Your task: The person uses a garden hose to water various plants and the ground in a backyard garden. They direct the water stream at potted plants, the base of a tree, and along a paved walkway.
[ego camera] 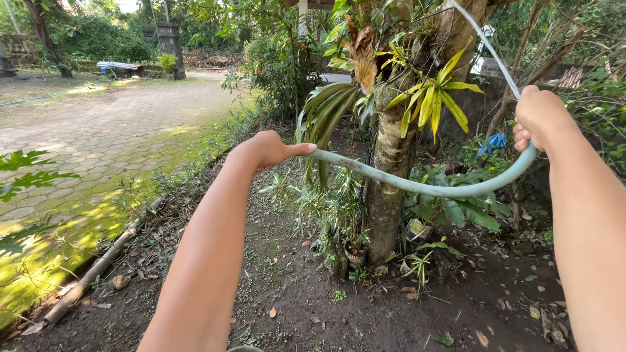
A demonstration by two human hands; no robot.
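A pale green garden hose (417, 188) sags in a curve between both my hands. My left hand (267, 150) is closed around one end of it, thumb lying along the tube. My right hand (538, 117) grips the hose higher up at the right, and from there it runs up and left past a tree trunk (388, 176). The trunk stands right behind the hose, with yellow-green leafy plants (433, 98) growing on it. I cannot see any water coming out.
Bare dark soil (313, 287) with dry leaves lies below my arms. Small potted plants (355, 254) crowd the foot of the trunk. A mossy paved path (98, 143) runs at the left, edged by a fallen pole (98, 267). Bushes and branches fill the right.
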